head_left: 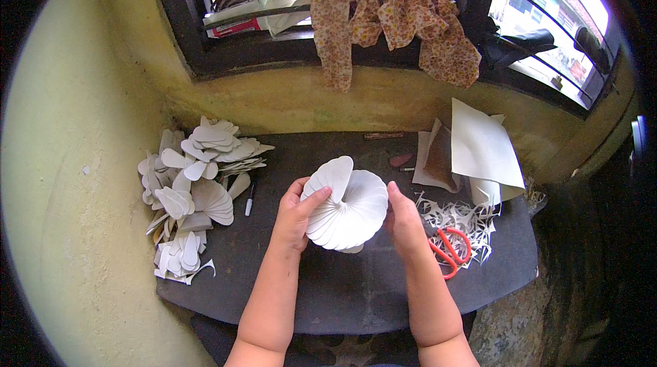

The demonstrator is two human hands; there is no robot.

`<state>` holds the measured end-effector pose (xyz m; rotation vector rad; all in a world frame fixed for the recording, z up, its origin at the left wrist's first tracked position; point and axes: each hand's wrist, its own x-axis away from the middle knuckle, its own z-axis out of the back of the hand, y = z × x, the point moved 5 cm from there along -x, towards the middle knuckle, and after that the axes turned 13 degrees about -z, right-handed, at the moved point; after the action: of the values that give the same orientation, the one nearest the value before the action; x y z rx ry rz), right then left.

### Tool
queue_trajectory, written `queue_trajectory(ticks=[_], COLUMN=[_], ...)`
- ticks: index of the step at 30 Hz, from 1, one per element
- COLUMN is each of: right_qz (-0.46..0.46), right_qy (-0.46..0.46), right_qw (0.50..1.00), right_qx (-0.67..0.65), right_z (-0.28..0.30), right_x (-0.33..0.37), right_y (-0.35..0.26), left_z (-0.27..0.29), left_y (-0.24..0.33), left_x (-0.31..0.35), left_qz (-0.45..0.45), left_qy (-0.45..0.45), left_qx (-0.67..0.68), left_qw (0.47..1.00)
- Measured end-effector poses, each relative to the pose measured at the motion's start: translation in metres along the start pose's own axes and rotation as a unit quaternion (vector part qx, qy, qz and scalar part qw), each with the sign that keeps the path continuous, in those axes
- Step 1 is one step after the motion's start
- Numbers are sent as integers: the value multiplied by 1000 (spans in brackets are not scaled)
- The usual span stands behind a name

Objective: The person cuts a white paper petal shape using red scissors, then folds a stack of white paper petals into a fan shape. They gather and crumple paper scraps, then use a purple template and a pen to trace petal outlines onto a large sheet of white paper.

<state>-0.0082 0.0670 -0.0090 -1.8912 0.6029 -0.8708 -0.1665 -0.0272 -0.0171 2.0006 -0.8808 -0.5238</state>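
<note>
Grip, head view: left hand [298,214] pinches the paper fan [356,216], thumb on top, fingers hidden below; right hand [405,216] sits at its right edge, thumb up, can't tell if it holds. Fan is over mid table [342,305]. Likely light, thin, bendy; may slip apart or crease, so take it at the overlapped centre. Petals [212,138] crowd left, scraps [479,220] and scissors [456,257] right; room toward near edge.

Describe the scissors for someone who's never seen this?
On the black table, right side, lies a heap of white paper offcuts. The scissors lie at the heap's near edge, beside the right hand; red handles set them apart from the offcuts.
</note>
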Motion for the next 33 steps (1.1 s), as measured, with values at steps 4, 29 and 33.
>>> queue_trajectory(ticks=[4, 29, 33], right_qz=[-20, 193, 209], right_qy=[-26, 88, 84], right_qw=[999, 919, 916], right_qx=[26, 333, 332], right_z=[-5, 4, 3], right_x=[6, -3, -1], right_y=[-3, -8, -9], left_z=[2, -14, -14], left_y=[0, -6, -6], left_x=[-2, 8, 8], left_qz=[-12, -20, -20], left_qy=[-3, -62, -67], left_qx=[-12, -92, -97], left_qw=[1000, 994, 993])
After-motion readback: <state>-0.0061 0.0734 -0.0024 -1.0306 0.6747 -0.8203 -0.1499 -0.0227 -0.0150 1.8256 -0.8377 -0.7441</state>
